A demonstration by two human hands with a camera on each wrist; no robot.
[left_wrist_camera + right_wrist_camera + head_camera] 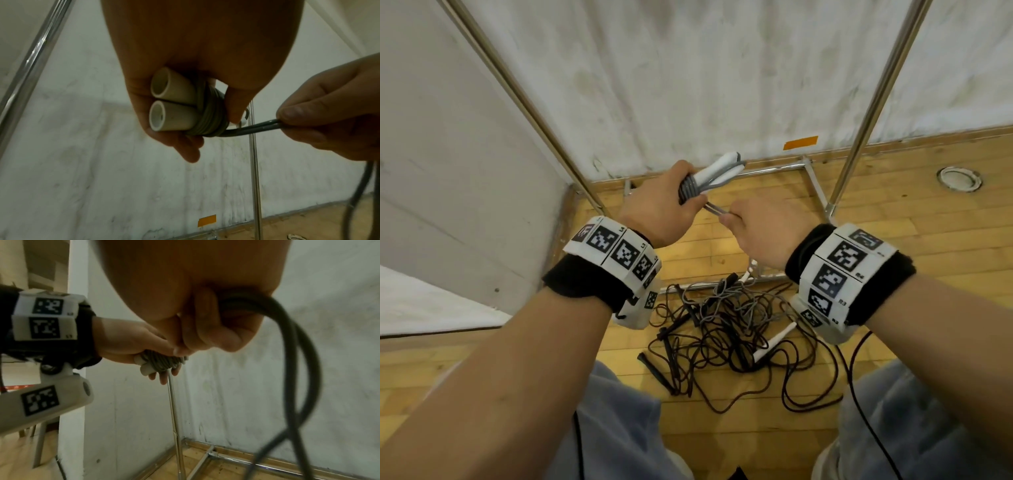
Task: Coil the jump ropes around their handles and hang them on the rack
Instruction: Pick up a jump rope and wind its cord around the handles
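- Nearest the camera, the right hand (753,229) pinches a doubled strand of the gray rope (252,128) between thumb and curled fingers, pulling it taut off the coil; the slack loops down behind the hand.
- Just beside it, the left hand (661,205) is wrapped around the two white handles (170,100), held side by side with several turns of rope already around them.
- So the step looks like mid-coil on this rope. Next move probably calls for more wraps while the left hand stays tight, then tucking the end.
- Down on the wooden floor (893,212), a tangled pile of ropes (726,329) waits, dark and gray ones.
- Farthest back, the metal rack (866,116) stands by the wall; no containers in sight, and nothing visibly hangs on it.
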